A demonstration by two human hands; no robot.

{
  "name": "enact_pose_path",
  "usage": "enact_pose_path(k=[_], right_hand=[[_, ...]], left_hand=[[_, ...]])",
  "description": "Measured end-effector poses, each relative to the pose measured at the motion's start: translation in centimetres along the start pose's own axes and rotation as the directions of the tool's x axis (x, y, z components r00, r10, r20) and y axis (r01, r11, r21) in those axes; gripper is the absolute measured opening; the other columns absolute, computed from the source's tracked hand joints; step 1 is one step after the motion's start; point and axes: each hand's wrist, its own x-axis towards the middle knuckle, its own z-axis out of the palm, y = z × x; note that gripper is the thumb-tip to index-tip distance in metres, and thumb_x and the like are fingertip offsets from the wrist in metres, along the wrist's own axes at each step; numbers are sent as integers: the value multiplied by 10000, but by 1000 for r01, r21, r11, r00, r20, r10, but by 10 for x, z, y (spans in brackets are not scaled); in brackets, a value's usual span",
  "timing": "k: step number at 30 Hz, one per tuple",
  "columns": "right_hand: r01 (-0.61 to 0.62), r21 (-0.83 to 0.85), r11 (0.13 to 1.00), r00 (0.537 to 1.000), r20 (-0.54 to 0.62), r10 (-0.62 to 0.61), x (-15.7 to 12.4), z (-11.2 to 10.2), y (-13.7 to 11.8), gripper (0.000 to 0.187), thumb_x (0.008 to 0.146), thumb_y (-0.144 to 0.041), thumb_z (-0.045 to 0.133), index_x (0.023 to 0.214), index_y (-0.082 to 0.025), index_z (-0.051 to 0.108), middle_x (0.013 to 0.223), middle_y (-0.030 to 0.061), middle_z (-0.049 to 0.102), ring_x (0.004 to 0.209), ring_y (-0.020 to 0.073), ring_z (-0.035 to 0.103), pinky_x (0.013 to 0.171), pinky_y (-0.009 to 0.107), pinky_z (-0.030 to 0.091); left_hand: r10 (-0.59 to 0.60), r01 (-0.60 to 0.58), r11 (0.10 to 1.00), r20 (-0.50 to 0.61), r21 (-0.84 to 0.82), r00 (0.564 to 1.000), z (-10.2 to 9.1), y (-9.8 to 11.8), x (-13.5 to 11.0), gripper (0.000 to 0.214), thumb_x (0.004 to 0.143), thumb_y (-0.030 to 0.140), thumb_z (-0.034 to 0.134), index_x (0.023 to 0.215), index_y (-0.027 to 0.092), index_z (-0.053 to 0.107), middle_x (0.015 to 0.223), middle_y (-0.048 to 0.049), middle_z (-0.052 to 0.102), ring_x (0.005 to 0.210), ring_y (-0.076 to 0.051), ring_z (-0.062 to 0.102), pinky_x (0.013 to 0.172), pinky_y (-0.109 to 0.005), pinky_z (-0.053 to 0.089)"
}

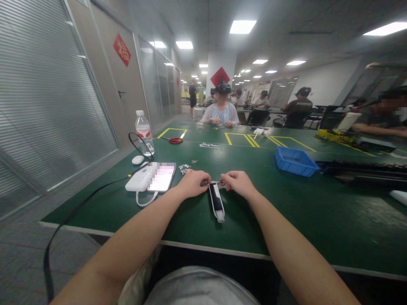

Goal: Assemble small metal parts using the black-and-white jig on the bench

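Green tabletop [286,220] carries a slim black-and-white device [216,202], which lies flat just in front of the person, its long axis pointing away from them. Both hands meet at its far end. The left hand [193,183] has its fingers curled in and pinched against that end from one side. The right hand [238,183] does the same from the other side, with a small metal piece between the two sets of fingertips; whether it is gripped or only touched is too small to tell. Fine pinching like this seems best done with both wrists resting on the tabletop and the device kept flat, so the pressure from each side balances and the body does not swivel. Loose small metal parts [183,168] sit near the left hand, just beyond a phone [162,178] and a white power bank [138,180], so elbows should stay in. A blue bin [295,161] stands well apart on the right.
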Motion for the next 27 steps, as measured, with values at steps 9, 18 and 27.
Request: enact_pose_path(k=[9, 18, 27], right_hand=[[-36, 36, 999, 999, -23, 37, -2, 1, -7, 279, 821, -311, 521, 684, -105, 649, 628, 63, 672, 398, 56, 503, 427, 170, 398], [-58, 72, 996, 998, -4, 59, -2, -1, -6, 78, 682, -165, 580, 675, -123, 645, 616, 26, 661, 427, 58, 512, 430, 165, 388], [-109, 125, 986, 994, 13, 108, -4, 0, -10, 123, 619, -31, 584, 689, -114, 644, 535, -6, 623, 415, 53, 507, 427, 155, 393]], left_hand=[[-4, 4, 1000, 0, -8, 1000, 0, 0, 0, 149, 746, 236, 561, 868, 196, 636, 850, -14, 658, 813, -172, 585, 787, -303, 374], [-4, 4, 1000, -5, -18, 1000, 2, -1, 0, 143, 741, 230, 562, 862, 202, 633, 849, -6, 657, 808, -172, 586, 789, -308, 367], [-18, 18, 1000, 9, -18, 1000, 0, 1, 0, 146, 747, 239, 562, 867, 200, 634, 854, -1, 652, 798, -165, 587, 793, -312, 365]])
